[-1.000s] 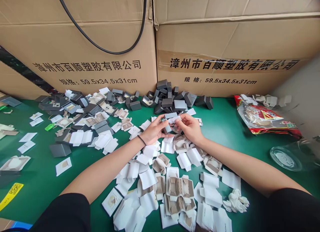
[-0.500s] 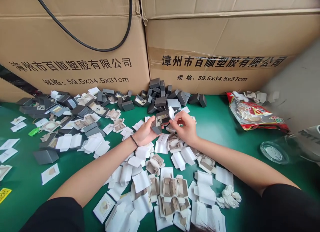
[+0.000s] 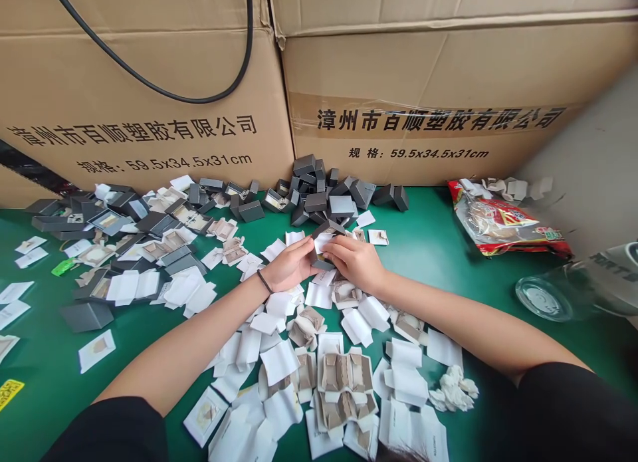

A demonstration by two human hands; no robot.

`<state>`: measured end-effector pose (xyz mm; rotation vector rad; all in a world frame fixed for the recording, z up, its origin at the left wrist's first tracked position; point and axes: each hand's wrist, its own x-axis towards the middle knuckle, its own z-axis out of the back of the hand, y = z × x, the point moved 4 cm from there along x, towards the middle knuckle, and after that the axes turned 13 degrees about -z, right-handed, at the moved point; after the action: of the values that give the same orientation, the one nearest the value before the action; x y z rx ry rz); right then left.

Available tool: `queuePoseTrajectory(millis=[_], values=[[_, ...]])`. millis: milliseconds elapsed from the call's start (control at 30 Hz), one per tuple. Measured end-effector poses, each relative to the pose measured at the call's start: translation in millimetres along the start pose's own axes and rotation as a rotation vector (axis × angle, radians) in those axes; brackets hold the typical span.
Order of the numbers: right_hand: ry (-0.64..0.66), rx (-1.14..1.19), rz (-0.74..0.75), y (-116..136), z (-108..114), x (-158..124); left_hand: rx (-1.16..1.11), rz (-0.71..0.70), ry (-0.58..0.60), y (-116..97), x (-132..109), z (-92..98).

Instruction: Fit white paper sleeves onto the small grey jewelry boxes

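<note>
"What's the biggest thing there?"

"The green table. At its far side stands the right-hand carton, so place everything by that. The other carton stands just to its left."

"And what lies on the table?"

"A spread of dark boxes and pale card runs to the left, before that neighbour. Well in front of the right-hand carton are loose white card pieces, many unfolded, some lapping over one another. A smaller heap of dark boxes sits at the foot of its left end."

"Anything by its other end?"

"A red and clear packet, just in front. A clear container lies farther forward, past its right end."

"Where are the hands?"

"Both in front of its left end, nearer the wearer than the dark heap. The left hand is closed on the side of a small grey box, with the fingers together. The right hand reaches over from the other side, fingers bent and close together."

"Is it pinching anything?"

"I can't tell. Its fingertips meet a white card insert at the box's open top, but they hide the grip."

"So the box is between the hands?"

"Yes, in front of that carton's left end, lid raised, with the insert at its mouth."
</note>
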<state>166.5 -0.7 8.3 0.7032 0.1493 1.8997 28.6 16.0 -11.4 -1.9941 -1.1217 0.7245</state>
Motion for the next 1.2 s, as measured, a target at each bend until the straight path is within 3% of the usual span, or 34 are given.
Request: queuePoseTrajectory(millis=[533,800,1067,1200], values=[[0.059,-0.033,0.024,-1.2,-4.3,-1.0,-0.029,0.011,-0.034,2.0,0.6,3.1],[-0.008,-0.026,0.096,3.1,-1.3,-2.4,-0.028,-0.036,-0.034,-0.9,0.5,0.2],[0.018,-0.061,0.030,1.7,-3.1,-2.4,-0.084,-0.048,0.003,-2.9,-0.6,-2.5],[-0.005,-0.069,0.064,2.3,-3.0,-2.4,-0.082,-0.051,0.014,-4.7,-1.5,-4.1]])
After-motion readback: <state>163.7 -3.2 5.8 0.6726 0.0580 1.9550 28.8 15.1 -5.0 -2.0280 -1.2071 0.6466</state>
